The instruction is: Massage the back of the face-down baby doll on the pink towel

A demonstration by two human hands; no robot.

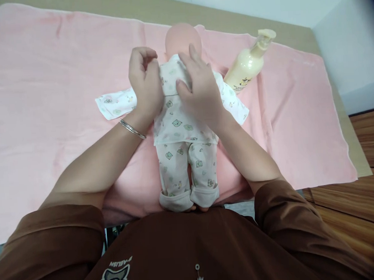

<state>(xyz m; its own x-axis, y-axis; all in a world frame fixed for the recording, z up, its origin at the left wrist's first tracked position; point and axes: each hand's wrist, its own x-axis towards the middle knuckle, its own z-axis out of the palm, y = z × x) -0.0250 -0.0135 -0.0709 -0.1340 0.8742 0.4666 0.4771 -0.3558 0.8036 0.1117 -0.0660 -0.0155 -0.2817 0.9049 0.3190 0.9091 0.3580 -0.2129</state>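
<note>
Head view: a baby doll (180,125) lies on the pink towel (61,79), printed pajamas (176,128) already on, cuffs rolled. The left hand (145,85) curls its fingers against the top; the right hand (200,91) spreads its fingers over the chest. A pump bottle (247,63) stands on the towel's far side.

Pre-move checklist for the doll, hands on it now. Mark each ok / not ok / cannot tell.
1. Both hands on the pajama top: ok. The left hand and right hand both touch it.
2. Doll lying face up: cannot tell, no face shows from this view.
3. Doll's arms inside the sleeves: cannot tell. The sleeves lie spread to both sides.
4. Pink towel smooth beside the doll: not ok, folds show to its right in the view.
5. Cream pump bottle apart from the hands: ok, it lies beyond the right hand, not touching it.
</note>
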